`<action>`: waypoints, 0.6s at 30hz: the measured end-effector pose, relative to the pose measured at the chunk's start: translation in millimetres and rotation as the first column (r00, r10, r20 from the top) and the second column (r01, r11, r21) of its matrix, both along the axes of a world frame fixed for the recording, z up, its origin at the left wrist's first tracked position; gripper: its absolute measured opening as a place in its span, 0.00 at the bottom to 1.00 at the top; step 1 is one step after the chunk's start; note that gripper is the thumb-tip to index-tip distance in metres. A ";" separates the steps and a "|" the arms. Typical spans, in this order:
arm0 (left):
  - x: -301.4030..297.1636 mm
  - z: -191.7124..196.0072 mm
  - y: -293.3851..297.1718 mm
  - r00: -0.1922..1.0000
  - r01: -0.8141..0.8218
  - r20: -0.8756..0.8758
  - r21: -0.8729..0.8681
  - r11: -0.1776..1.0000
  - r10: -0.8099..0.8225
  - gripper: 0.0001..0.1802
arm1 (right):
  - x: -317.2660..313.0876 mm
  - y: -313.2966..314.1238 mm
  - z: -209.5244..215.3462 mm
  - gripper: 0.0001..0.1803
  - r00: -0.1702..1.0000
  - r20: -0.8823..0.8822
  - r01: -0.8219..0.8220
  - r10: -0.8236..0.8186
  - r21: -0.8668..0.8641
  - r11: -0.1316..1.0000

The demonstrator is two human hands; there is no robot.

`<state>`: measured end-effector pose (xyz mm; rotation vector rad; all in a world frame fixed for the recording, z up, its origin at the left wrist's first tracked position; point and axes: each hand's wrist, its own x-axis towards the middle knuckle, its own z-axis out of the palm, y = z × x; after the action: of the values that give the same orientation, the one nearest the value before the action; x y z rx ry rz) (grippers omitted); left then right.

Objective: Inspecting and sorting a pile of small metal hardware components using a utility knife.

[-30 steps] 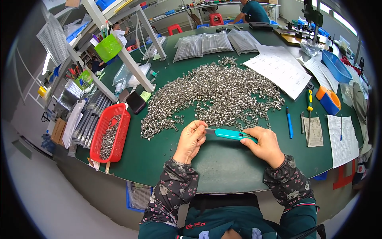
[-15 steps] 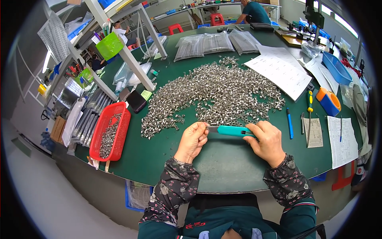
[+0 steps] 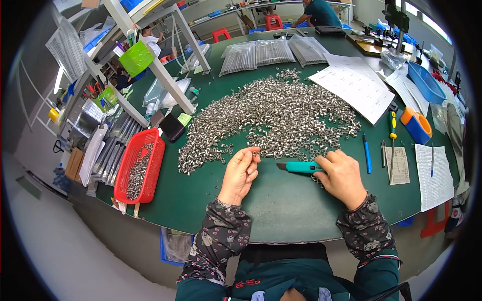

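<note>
A teal utility knife (image 3: 300, 167) is gripped by its back end in my right hand (image 3: 342, 176), its short dark blade pointing left. My left hand (image 3: 240, 175) pinches a small metal ring (image 3: 255, 154) between thumb and fingertips. Blade and ring are apart, with a gap of table between them. Just beyond both hands spreads a wide heap of small shiny metal rings (image 3: 281, 113). A few loose rings lie under and beside the knife, partly hidden by my right hand.
At left stands a red plastic basket (image 3: 156, 165) with more rings, near a dark phone-like box (image 3: 172, 128). On the right lie a blue pen (image 3: 367, 155), a screwdriver (image 3: 392, 128), an orange-and-blue tape dispenser (image 3: 415, 126) and paper sheets (image 3: 435, 175). Bagged tubes (image 3: 273, 54) lie behind the heap.
The knife has moved right, away from my left fingers, so its blade no longer meets the ring there. My left hand still pinches and has barely shifted.
</note>
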<state>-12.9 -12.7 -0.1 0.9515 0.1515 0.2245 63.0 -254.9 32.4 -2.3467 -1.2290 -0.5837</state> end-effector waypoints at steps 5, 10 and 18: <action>-2.2 0.3 0.6 1.000 0.016 -0.010 -0.020 1.000 -0.016 0.11 | -7.5 4.8 0.8 0.15 0.979 -0.201 0.020 0.023 0.208 0.978; -2.2 3.2 -2.2 1.000 0.012 -0.007 -0.032 0.999 -0.013 0.08 | -9.0 8.4 -4.4 0.14 0.915 -0.387 0.007 0.109 0.285 0.959; -0.6 -4.3 -1.3 0.993 0.100 0.061 -0.046 0.994 -0.097 0.06 | -7.4 7.4 -6.0 0.15 0.782 -0.590 -0.057 0.199 0.251 0.966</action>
<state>-13.5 -13.9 -4.4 0.9002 0.0556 0.1570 55.6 -247.4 26.5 -1.9945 -0.9422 0.1026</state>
